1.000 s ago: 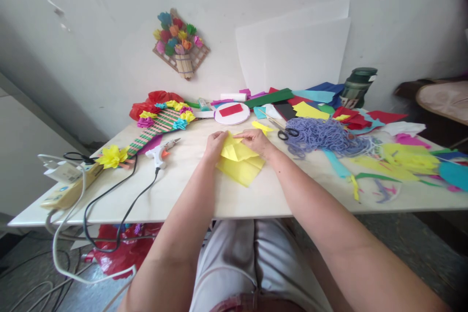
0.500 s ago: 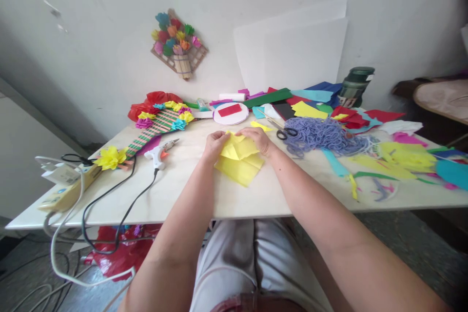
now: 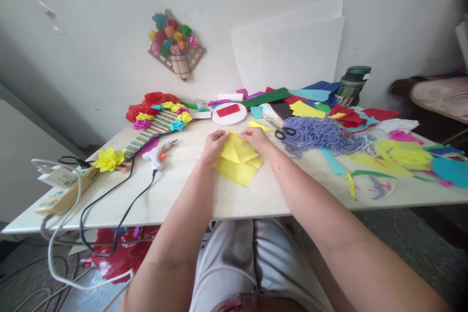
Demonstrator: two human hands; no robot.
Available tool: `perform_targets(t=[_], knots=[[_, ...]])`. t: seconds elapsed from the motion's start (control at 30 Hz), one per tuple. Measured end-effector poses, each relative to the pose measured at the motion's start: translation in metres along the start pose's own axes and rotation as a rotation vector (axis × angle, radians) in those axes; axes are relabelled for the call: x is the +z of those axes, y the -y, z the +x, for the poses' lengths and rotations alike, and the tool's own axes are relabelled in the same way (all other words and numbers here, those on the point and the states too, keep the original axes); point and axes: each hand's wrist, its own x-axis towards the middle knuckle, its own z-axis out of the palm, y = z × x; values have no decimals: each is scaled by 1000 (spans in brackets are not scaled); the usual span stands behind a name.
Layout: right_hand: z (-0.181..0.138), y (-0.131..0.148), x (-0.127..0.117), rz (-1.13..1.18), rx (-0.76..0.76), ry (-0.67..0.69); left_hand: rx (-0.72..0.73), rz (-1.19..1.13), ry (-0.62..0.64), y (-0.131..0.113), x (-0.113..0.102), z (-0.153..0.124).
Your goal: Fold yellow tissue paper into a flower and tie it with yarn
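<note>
Between my hands is yellow crepe paper (image 3: pixel 237 168), creased, in overlapping layers that hang toward the front of the table. My left hand (image 3: pixel 215 146) pinches its upper left edge. At the upper right edge, my right hand (image 3: pixel 256 139) has its fingers bent and closed on the paper. Just behind the hands lies a white oval piece (image 3: pixel 239 118) bearing a red rectangle (image 3: pixel 227 110). Black-handled scissors (image 3: pixel 284 132) rest to the right of my right hand. A white glue gun (image 3: pixel 155 157) lies to the left of my left hand, its cord running off the table.
Bluish-purple yarn (image 3: pixel 318 134) is heaped on the right among coloured paper scraps (image 3: pixel 397 156). A dark green bottle (image 3: pixel 353 87) stands at the back. On the left are a flower-decorated striped piece (image 3: pixel 155 129) and a power strip (image 3: pixel 68 192) with cables hanging over the edge (image 3: pixel 146 223).
My right hand's fingers have shifted slightly on the paper, and its upper layer is now folded differently. The whole view has moved a little; the other things stay in place.
</note>
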Motion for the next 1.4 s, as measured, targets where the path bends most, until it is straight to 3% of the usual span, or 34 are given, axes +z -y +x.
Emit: perform_targets(t=[0.43, 1.4], knots=[[-1, 0, -4, 147, 59, 43, -3, 93, -43, -5, 3, -2], [-3, 7, 0, 34, 44, -25, -4, 152, -87, 0, 1, -1]])
